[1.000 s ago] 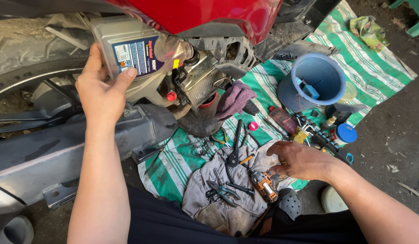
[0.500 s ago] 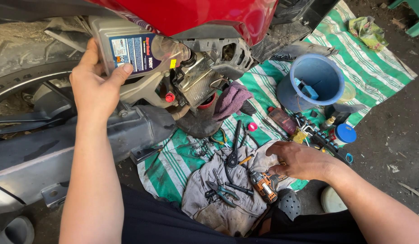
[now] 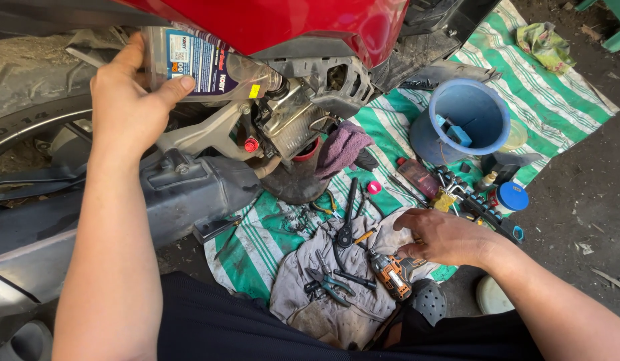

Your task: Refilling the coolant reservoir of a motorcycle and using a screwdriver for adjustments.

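My left hand grips a clear plastic oil bottle with a blue label, tipped on its side with its neck against the engine of a red motorcycle. Low on the right, my right hand rests on a grey rag with its fingers loosely curled, holding nothing that I can see. A small orange power tool lies just under that hand. Black pliers lie to its left.
A green and white striped mat covers the ground. On it stand a blue bucket, a purple cloth, a small bottle, a blue-lidded tin and several sockets. The rear tyre is at the left.
The left hand has tipped the bottle further, so it now lies nearly level against the engine. The right hand has stayed on the rag.
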